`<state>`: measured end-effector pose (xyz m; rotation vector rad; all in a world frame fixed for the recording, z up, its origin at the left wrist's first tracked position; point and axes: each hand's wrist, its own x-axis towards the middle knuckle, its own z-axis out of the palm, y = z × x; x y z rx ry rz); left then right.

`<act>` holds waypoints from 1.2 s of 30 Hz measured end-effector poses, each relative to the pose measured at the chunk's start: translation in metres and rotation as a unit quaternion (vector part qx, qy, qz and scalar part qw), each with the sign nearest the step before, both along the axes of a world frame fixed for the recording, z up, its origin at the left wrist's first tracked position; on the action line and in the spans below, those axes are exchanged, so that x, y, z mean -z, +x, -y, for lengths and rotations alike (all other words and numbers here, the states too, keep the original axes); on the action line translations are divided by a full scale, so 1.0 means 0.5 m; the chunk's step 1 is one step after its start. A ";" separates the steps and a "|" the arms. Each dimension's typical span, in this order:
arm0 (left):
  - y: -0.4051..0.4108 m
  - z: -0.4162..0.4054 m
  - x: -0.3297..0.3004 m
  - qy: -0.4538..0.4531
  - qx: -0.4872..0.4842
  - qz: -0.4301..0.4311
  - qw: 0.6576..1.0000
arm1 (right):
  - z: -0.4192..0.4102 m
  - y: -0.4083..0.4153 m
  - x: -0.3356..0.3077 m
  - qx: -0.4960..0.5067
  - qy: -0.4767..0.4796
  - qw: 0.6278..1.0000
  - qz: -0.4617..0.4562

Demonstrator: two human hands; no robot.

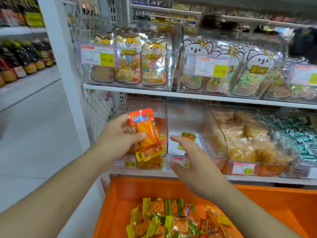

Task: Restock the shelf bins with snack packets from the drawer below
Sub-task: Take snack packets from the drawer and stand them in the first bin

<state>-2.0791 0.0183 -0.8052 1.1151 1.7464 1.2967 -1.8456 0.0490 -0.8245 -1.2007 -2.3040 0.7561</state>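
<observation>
My left hand [120, 134] grips a bundle of orange snack packets [145, 133], the top one with a red header, in front of the leftmost clear bin [123, 107] on the lower shelf. That bin holds several similar orange packets. My right hand [188, 157] reaches with straight fingers toward the middle clear bin [205, 109], which holds one small green and orange packet [188, 135]. It holds nothing. Below, the orange drawer [283, 201] is pulled out and holds a heap of green, yellow and orange packets [171, 219].
Right of the middle bin stand a bin of pale orange snack bags [248, 140] and one of green-white sweets [301, 140]. The upper shelf carries clear bins of cartoon-topped candy bags [151, 64]. Price tags [243, 169] line the shelf edge. Bottles [25, 59] fill a left-hand shelf.
</observation>
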 end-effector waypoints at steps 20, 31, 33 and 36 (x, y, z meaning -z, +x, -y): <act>0.002 -0.205 0.140 -0.201 0.109 -0.321 0.919 | -0.099 -0.020 0.080 -0.042 0.048 0.995 0.074; 0.003 -0.183 0.132 -0.192 0.119 -0.447 0.866 | -0.090 -0.022 0.079 -0.044 0.050 0.993 0.101; 0.000 -0.180 0.131 -0.203 0.137 -0.404 0.881 | -0.090 -0.022 0.079 -0.045 0.051 0.992 0.104; -0.009 -0.174 0.123 -0.198 0.150 -0.387 0.888 | -0.090 -0.021 0.080 -0.044 0.050 0.993 0.101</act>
